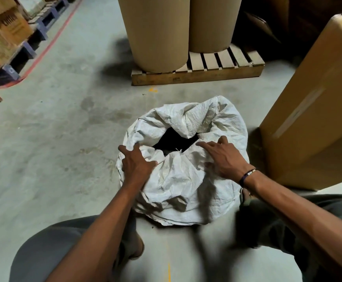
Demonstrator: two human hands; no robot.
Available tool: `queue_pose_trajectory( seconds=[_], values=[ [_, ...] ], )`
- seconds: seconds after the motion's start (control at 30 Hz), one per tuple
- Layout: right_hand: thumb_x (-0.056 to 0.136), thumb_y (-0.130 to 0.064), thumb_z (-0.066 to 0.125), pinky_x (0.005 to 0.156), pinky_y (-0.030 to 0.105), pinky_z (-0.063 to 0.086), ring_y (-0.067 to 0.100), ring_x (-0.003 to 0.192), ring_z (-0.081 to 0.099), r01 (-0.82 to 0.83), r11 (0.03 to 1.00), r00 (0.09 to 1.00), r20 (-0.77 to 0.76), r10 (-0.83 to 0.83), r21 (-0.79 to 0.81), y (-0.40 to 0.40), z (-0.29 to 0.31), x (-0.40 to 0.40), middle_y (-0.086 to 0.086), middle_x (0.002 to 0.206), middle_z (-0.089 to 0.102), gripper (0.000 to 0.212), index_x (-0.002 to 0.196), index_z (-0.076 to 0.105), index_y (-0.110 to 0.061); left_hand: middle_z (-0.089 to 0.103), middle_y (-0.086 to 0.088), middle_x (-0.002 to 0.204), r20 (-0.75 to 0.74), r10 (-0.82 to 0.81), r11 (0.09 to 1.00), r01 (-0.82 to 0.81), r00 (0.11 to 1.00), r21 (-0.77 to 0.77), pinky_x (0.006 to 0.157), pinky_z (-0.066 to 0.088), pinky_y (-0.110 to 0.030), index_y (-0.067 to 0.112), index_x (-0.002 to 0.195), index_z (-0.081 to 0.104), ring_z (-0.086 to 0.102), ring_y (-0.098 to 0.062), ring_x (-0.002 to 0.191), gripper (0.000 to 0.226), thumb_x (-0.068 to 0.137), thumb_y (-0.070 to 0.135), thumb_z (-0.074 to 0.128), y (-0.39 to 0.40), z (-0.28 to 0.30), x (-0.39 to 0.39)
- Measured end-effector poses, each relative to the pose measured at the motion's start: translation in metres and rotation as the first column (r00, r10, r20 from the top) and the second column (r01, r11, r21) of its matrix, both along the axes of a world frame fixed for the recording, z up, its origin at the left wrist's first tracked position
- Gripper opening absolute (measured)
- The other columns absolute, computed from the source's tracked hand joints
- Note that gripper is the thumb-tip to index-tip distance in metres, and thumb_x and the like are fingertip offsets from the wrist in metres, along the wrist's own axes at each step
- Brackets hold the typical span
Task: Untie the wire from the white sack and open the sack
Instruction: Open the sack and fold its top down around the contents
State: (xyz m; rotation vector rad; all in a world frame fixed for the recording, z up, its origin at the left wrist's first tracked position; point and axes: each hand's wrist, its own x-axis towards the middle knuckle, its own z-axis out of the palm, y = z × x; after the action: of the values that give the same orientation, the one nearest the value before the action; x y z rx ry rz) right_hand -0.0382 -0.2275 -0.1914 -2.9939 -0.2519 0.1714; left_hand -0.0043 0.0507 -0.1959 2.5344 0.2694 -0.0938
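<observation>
Now your left hand point(137, 162) grips the white sack's point(183, 180) rim at nine o'clock; your right hand point(223, 155) rests flat at three.

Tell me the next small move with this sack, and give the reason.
Probably pull the two sides of the rim apart. The white sack shows only a small dark gap at its mouth, with folds sagging over it. The left hand grips the near-left rim; the right hand lies flat on the right side, so it should grip first.
</observation>
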Motion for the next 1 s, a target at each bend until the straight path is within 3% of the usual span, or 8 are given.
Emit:
queue_pose_trajectory(
  seconds=[0.13,0.27,0.4,0.53,0.7,0.8,0.9,1.0],
  values=[
    [0.096,-0.053,0.058,0.092,0.043,0.043,0.029,0.127,0.045,0.031,0.992,0.999,0.018,-0.029,-0.121,-0.008,0.004,-0.008,-0.005,0.135,0.063,0.075,0.16,0.022,-0.034,0.027,-0.02,0.137,-0.043,0.003,0.984,0.005,0.999,0.179,0.085,0.054,-0.046,0.013,0.142,0.038,0.063,-0.05,0.098,0.109,0.056,0.041,0.098,0.015,0.017,0.02],
    [0.09,-0.055,0.062,0.096,0.046,0.044,0.028,0.127,0.047,0.087,0.99,0.986,-0.131,-0.101,-0.108,-0.026,0.001,-0.015,-0.009,0.131,0.069,0.072,0.151,0.027,-0.042,0.026,-0.024,0.138,-0.066,-0.05,0.941,0.069,0.997,0.332,0.086,0.055,-0.049,0.015,0.146,0.034,0.064,-0.052,0.092,0.122,0.049,0.047,0.099,0.044,0.027,0.032],
    [0.09,-0.046,0.07,0.099,0.043,0.048,0.027,0.124,0.048,0.071,0.992,0.97,-0.24,-0.044,0.105,-0.031,0.006,-0.019,-0.009,0.132,0.069,0.058,0.141,0.042,-0.041,0.02,-0.022,0.139,-0.246,-0.157,0.895,0.243,0.957,0.373,0.096,0.053,-0.052,0.023,0.148,0.035,0.059,-0.055,0.103,0.118,0.052,0.049,0.098,0.063,0.029,0.039],
    [0.09,-0.034,0.069,0.095,0.042,0.05,0.027,0.117,0.059,-0.017,0.967,0.993,-0.112,0.047,0.255,-0.029,0.016,-0.012,-0.005,0.129,0.07,0.046,0.132,0.052,-0.036,0.013,-0.017,0.15,-0.416,-0.205,0.863,0.364,0.886,0.35,0.106,0.047,-0.049,0.041,0.142,0.05,0.045,-0.047,0.124,0.093,0.06,0.042,0.095,0.039,0.045,0.042],
    [0.08,0.01,0.048,0.086,0.024,0.047,0.001,0.095,0.064,-0.107,0.856,0.994,0.045,0.097,0.506,-0.014,0.038,0.021,-0.005,0.121,0.072,0.056,0.128,0.063,-0.014,0.006,-0.011,0.166,-0.214,-0.478,0.803,0.522,0.852,0.288,0.115,0.031,-0.057,0.039,0.13,0.062,0.016,-0.038,0.153,0.07,0.066,0.029,0.09,-0.001,0.049,0.059],
    [0.08,0.008,0.054,0.092,0.027,0.044,0.017,0.109,0.057,-0.159,0.905,0.976,0.201,0.084,0.395,-0.006,0.036,0.048,0.002,0.138,0.062,0.065,0.14,0.051,-0.016,0.003,-0.005,0.169,-0.038,-0.672,0.673,0.632,0.74,0.384,0.118,0.019,-0.066,0.037,0.129,0.062,-0.001,-0.037,0.157,0.065,0.07,0.026,0.088,-0.013,0.036,0.085],
    [0.077,-0.002,0.073,0.11,0.042,0.042,0.03,0.132,0.045,-0.095,0.972,0.948,0.318,0.022,0.215,-0.012,0.023,0.09,0.006,0.155,0.045,0.083,0.151,0.039,-0.018,0.016,-0.007,0.167,0.091,-0.833,0.501,0.673,0.546,0.544,0.118,0.022,-0.064,0.038,0.125,0.063,0.011,-0.035,0.156,0.051,0.08,0.026,0.082,-0.02,0.023,0.118],
    [0.079,-0.016,0.079,0.114,0.047,0.036,0.036,0.135,0.047,-0.036,0.995,0.953,0.303,0.006,0.092,-0.021,0.003,0.128,0.012,0.149,0.05,0.089,0.155,0.033,-0.016,0.041,-0.007,0.157,0.147,-0.878,0.461,0.719,0.456,0.52,0.11,0.04,-0.053,0.035,0.119,0.065,0.043,-0.028,0.142,0.03,0.091,0.027,0.072,-0.029,0.012,0.149]
  ],
)
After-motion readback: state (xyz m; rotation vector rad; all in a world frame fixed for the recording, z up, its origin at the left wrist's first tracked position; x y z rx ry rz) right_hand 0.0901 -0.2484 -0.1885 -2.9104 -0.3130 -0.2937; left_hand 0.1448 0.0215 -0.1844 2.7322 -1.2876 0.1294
